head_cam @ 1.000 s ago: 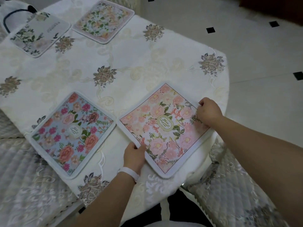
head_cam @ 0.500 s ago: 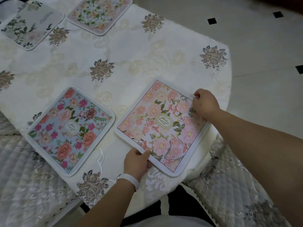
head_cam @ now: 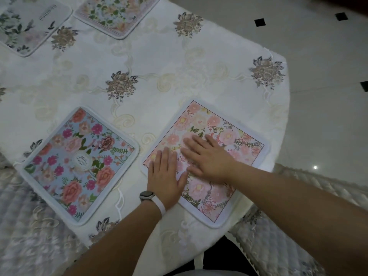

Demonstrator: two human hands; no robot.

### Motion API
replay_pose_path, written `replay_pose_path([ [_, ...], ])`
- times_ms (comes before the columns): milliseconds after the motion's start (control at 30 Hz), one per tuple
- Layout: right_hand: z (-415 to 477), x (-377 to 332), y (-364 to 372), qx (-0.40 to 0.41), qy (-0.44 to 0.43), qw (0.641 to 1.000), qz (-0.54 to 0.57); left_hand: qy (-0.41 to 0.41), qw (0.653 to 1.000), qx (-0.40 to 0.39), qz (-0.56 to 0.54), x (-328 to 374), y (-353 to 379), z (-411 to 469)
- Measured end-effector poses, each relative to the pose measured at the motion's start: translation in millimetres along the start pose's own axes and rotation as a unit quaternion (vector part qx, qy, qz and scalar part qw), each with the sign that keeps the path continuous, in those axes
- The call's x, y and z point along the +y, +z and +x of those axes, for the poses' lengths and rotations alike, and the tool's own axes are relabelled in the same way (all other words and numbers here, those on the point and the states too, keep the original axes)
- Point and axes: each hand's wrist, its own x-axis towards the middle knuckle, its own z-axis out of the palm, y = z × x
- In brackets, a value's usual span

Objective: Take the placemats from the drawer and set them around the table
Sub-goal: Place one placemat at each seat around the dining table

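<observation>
My left hand and right hand lie flat, fingers spread, pressing the pink placemat under them. Its near corner sits by the worktop edge, so a hard push could slide it off. The blue placemat lies to their left, two more placemats far beyond

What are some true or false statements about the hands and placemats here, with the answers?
1. The left hand and the right hand both lie flat on the pink placemat. True.
2. The blue placemat overlaps the pink placemat. False: tablecloth shows between them.
3. A white band is on the left wrist. True.
4. Only two placemats are out. False: a grey-leafed placemat and a pale floral placemat lie farther off.
</observation>
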Motion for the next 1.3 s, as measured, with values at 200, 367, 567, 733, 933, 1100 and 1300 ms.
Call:
replay_pose_path([
  [200,44.9,0.0,-3.4,0.018,-0.003,1.0,-0.004,0.019,0.998,-0.03,0.043,-25.0,-2.4,36.6],
  [367,81.6,8.2,-11.0,0.026,0.026,0.999,0.002,0.021,0.998,-0.035,0.057,-31.7,-9.5,60.2],
  [567,100.8,24.3,-20.2,0.033,0.049,0.998,0.001,0.008,0.998,-0.029,0.063,-37.8,-17.3,82.2],
  [733,101.1,46.8,-25.3,0.062,0.132,0.989,0.011,-0.033,0.998,-0.014,0.043,-44.5,-18.6,82.8],
  [933,56.3,69.5,-20.9,0.069,0.22,0.972,0.048,-0.068,0.996,-0.01,0.054,-49.7,-15.3,58.8],
  [1100,3.6,71.9,-9.0,0.087,0.285,0.952,0.068,-0.073,0.996,-0.003,0.059,-48.4,-10.4,31.9],
  [1300,-50.1,65.3,8.3,0.085,0.361,0.925,0.081,-0.069,0.997,-0.001,0.039,-35.7,0.3,0.9],
])
